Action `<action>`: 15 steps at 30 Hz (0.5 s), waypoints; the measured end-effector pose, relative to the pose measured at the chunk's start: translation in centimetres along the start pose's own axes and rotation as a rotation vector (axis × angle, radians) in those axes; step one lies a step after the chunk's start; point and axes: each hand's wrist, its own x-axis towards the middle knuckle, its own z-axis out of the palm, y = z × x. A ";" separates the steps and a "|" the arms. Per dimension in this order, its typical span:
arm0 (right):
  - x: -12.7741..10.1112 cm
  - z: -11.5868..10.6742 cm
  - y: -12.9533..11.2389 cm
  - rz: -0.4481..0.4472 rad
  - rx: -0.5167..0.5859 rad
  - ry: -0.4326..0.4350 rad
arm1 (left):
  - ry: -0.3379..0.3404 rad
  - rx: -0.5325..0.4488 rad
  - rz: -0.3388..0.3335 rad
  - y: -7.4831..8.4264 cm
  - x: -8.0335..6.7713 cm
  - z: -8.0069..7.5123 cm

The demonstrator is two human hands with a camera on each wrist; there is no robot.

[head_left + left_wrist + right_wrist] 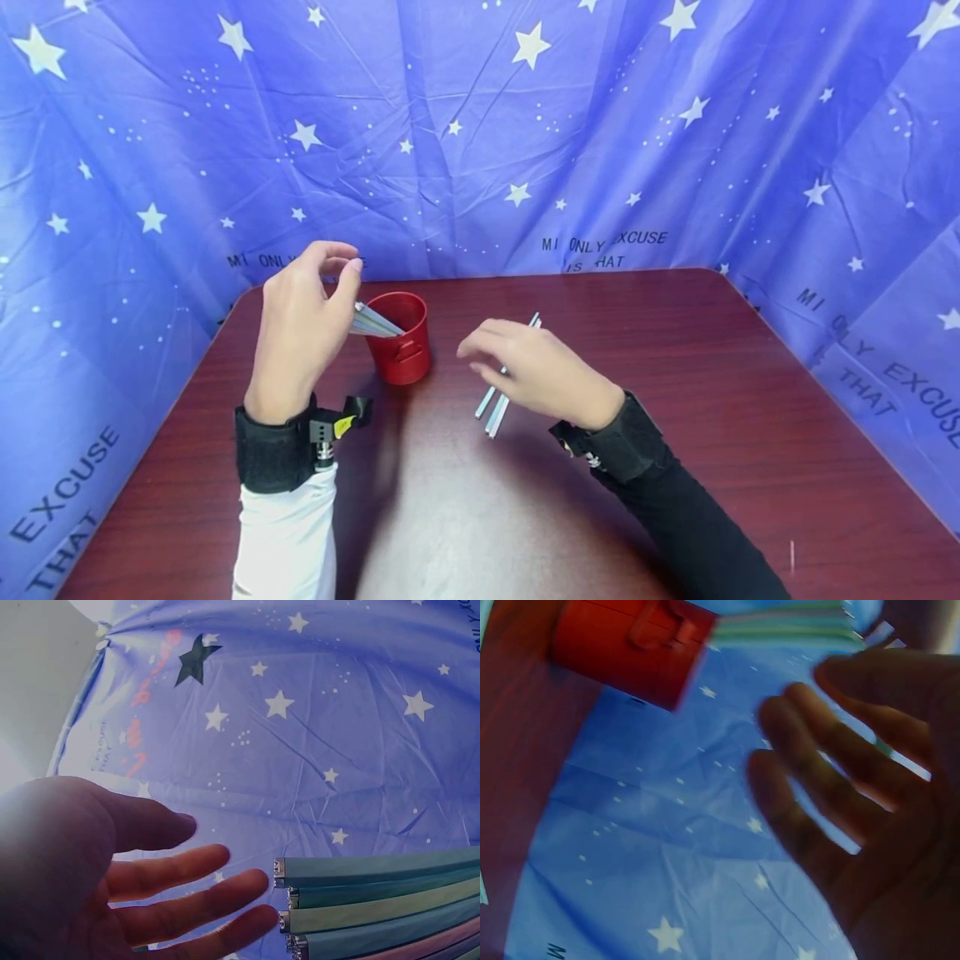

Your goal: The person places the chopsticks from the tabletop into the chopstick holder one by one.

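Observation:
A small red bucket (pixel 403 365) stands on the table with a bunch of slim pastel sticks (pixel 375 871) leaning out over its left rim. Their upper ends carry little silver metal tips. Beside the bucket and raised near those tips is my left hand (pixel 300 333), fingers loosely bent and holding nothing. Several pale sticks (pixel 495 415) lie on the tabletop to the right of the bucket. My right hand (pixel 551 375) hovers over them, hiding their middle part. The right wrist view shows its fingers (pixel 795 802) relaxed and apart, with nothing between them.
The dark red-brown table (pixel 675 350) has a blue curtain (pixel 480 125) with white stars behind it and on both sides. A thin pale sliver (pixel 792 556) lies near the front right. Both wrists wear black straps.

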 end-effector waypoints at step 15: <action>-0.6 6.2 0.8 0.151 -0.051 -0.473 | -0.028 -0.039 0.004 0.8 0.0 0.4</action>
